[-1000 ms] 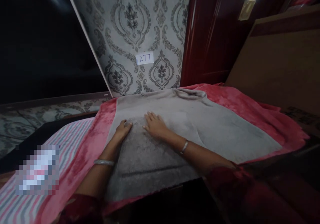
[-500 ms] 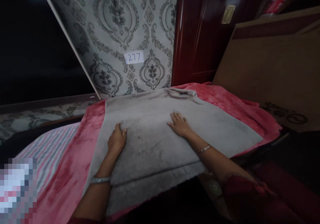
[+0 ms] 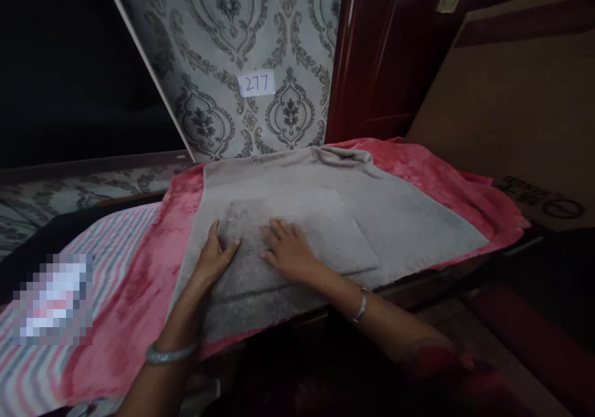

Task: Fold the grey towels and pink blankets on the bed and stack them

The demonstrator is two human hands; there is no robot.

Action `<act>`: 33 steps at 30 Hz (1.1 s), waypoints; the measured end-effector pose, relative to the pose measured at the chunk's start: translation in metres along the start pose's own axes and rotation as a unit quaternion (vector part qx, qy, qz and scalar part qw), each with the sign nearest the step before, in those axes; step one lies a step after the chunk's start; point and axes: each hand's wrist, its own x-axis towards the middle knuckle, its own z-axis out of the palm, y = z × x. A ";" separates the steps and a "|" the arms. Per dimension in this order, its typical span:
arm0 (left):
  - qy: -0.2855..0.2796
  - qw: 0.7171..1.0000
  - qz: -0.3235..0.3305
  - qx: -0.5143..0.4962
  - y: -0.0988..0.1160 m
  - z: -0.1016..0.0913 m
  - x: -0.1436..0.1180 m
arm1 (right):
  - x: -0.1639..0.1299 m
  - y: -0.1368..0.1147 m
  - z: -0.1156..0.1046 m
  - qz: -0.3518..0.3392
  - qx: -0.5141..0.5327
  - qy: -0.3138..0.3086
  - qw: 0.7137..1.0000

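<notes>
Closest to me, my two forearms come up out of the dark at the bottom edge, a bangle (image 3: 170,354) on the left wrist and a thinner bracelet (image 3: 360,308) on the right. Both hands are flat on the grey towel (image 3: 400,231), nothing gripped. My left hand (image 3: 211,259) lies open with the thumb spread toward the middle and the palm pressing near the towel's left edge; my right hand (image 3: 286,250) is open too, fingers fanned forward and pressing down. Half a second ago the right hand was out wide on the right part of the towel; now it is back in beside the left, the two nearly touching, as they were a second ago. And the towel now shows a second layer: a rectangular folded panel lies under my palms, its edge running off to the right, so the cloth looks doubled where I press, and I judge this to be smoothing the fold flat. The towel lies spread on the pink blanket (image 3: 134,280), which drapes over the near edge. Left of it is a striped sheet (image 3: 106,243). Farther back stands patterned wallpaper (image 3: 218,45) with a paper label (image 3: 256,83) reading 277, a dark red door (image 3: 385,57), and a brown cardboard box (image 3: 515,107) on the right.
</notes>
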 end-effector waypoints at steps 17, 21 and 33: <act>-0.026 0.991 -0.021 -0.126 -0.011 0.000 -0.018 | -0.117 0.139 -0.030 0.267 -0.155 0.100 0.946; -0.010 0.996 -0.014 -0.089 -0.008 -0.002 -0.031 | -0.068 0.068 -0.019 0.104 -0.122 0.097 0.982; 0.002 0.994 0.063 -0.092 -0.025 0.012 -0.039 | -0.059 0.041 0.016 0.025 -0.101 -0.017 0.994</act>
